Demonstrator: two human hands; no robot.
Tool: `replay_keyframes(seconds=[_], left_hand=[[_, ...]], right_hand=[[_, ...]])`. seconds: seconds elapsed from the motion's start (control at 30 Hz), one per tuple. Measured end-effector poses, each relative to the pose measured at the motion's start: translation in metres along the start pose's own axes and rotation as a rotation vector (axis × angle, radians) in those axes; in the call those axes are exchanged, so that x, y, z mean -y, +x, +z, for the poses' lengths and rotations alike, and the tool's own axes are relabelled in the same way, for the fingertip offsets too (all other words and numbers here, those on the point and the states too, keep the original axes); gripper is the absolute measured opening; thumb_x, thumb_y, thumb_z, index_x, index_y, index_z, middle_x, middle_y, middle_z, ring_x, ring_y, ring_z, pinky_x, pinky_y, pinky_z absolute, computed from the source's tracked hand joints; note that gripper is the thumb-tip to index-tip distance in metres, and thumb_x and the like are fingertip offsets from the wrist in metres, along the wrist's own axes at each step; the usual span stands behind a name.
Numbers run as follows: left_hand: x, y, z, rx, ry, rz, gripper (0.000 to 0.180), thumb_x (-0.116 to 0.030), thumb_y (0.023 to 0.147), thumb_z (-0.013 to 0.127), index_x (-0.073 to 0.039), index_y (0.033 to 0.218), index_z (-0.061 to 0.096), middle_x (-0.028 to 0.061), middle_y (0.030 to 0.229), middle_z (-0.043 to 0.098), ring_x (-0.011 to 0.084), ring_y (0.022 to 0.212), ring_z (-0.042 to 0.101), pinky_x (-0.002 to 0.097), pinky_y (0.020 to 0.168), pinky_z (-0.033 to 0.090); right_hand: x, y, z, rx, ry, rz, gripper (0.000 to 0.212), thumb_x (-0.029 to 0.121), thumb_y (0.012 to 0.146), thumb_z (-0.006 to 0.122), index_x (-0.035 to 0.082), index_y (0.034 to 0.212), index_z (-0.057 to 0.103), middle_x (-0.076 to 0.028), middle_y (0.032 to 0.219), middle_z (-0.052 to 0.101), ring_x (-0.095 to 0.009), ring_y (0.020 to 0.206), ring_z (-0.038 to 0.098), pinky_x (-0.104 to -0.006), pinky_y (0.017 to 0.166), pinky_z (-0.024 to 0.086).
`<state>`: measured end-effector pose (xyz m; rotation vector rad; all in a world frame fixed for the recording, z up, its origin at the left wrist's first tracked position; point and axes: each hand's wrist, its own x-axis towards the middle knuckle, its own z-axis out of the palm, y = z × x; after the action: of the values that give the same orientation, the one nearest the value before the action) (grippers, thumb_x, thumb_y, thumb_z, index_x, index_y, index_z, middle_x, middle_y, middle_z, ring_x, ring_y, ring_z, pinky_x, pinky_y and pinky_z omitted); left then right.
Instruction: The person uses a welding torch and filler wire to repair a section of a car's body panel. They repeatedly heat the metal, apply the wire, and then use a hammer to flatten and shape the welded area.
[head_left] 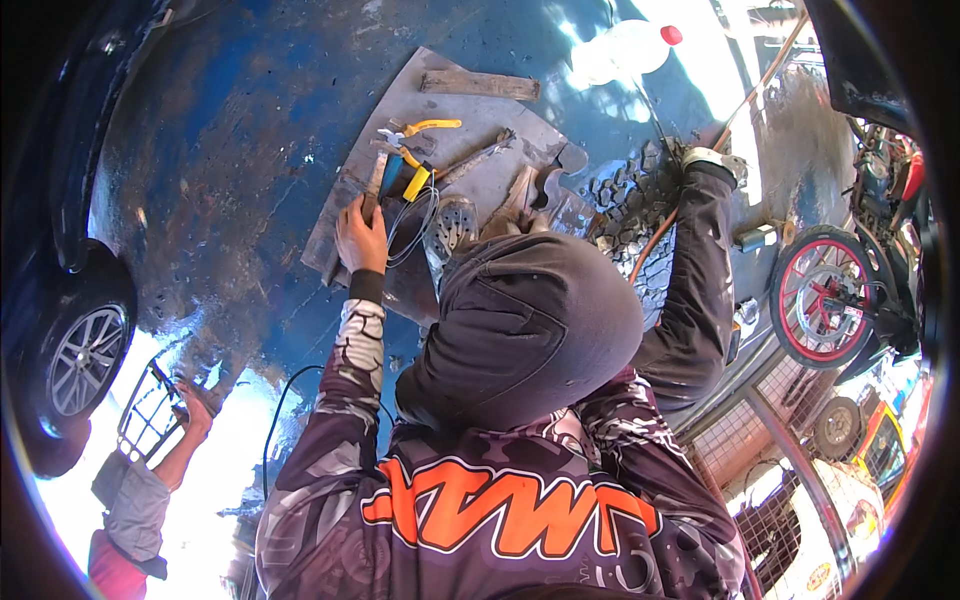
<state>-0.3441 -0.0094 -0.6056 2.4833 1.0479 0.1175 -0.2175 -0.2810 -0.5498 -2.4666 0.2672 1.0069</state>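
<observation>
My left hand (360, 237) is closed around the near end of a narrow, flat brown tool (377, 183) whose exact kind I cannot make out. Just beyond its tip lie pliers (408, 131) with yellow handles. Beside the hand are a yellow-handled piece (417, 184) and a loose coil of thin grey wire (408, 240). All of these rest on a worn sheet (345, 215) on the floor. My raised knee (560, 310) in dark trousers blocks the middle of the view. My right hand is hidden behind it; only the upper right sleeve shows.
A wooden block (480, 84) and a rusty bar (478, 160) lie on the sheet. Dark chunky tread (640, 190) sits by my outstretched right leg. A motorcycle wheel (822, 297) with a red rim stands right, a car wheel (88, 360) left. Another person (150, 500) is at lower left.
</observation>
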Motion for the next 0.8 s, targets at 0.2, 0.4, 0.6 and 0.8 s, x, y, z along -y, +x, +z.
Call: replay_keyframes(seconds=[0.2,0.4,0.6,0.8], left_hand=[[-0.022,-0.010,0.004,-0.112,0.044,0.170,0.039,-0.031,0.094,0.073,-0.014,0.129,0.066,0.0094,0.122,0.061,0.0363,0.117,0.058,0.0537,0.098,0.046],[-0.048,-0.014,0.029,-0.010,-0.033,0.200,0.034,-0.034,0.098,0.069,-0.010,0.122,0.065,0.0122,0.119,0.065,0.0356,0.113,0.060,0.0505,0.094,0.048],[-0.068,0.044,0.068,0.270,0.174,0.050,0.056,-0.046,0.092,0.072,-0.008,0.132,0.060,0.0201,0.104,0.075,0.0427,0.098,0.071,0.0549,0.086,0.053],[-0.084,0.063,0.054,0.241,0.007,0.139,0.053,-0.037,0.095,0.068,-0.009,0.138,0.057,0.0228,0.110,0.074,0.0418,0.101,0.072,0.0536,0.085,0.055]], right_hand=[[-0.003,0.009,0.002,0.204,0.432,0.046,0.044,0.021,0.098,0.071,0.005,0.137,0.059,-0.018,0.119,0.073,-0.027,0.107,0.071,-0.0407,0.088,0.055],[-0.051,-0.099,-0.104,-0.231,0.546,-0.303,0.029,0.011,0.100,0.066,0.003,0.128,0.066,-0.014,0.117,0.072,-0.019,0.102,0.070,-0.0308,0.087,0.055],[-0.207,-0.243,-0.180,-1.277,0.456,-0.030,0.024,0.016,0.106,0.057,-0.002,0.118,0.066,-0.010,0.102,0.067,-0.018,0.085,0.062,-0.0337,0.080,0.053],[-0.385,-0.286,-0.061,-1.267,1.436,0.811,0.054,0.035,0.104,0.058,-0.001,0.144,0.052,-0.021,0.133,0.063,-0.030,0.122,0.057,-0.0423,0.110,0.040]])
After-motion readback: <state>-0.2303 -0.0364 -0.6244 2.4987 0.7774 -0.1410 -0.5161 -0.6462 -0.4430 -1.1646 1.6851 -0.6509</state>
